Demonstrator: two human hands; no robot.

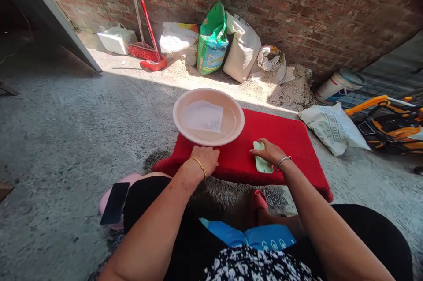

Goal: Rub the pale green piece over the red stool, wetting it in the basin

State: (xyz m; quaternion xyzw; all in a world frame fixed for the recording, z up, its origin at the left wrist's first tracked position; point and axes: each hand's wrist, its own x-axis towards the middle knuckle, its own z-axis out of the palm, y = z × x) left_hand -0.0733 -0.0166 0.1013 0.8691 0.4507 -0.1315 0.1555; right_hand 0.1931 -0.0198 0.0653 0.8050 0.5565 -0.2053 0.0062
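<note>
Fingers of the right hand (269,151) lie flat on a green bar (262,162); left hand (206,159) curled loosely beside the basin (185,129).

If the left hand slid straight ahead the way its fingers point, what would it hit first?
Most likely the pink basin. The left hand rests on the red mat with its fingers aimed at the basin's near rim just ahead; nothing shows between them, though the exact gap is hard to judge.

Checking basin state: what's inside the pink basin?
The pink basin on the red mat holds clear shallow water with a white sheet lying flat in it. Whatever is under the sheet is hidden.
</note>
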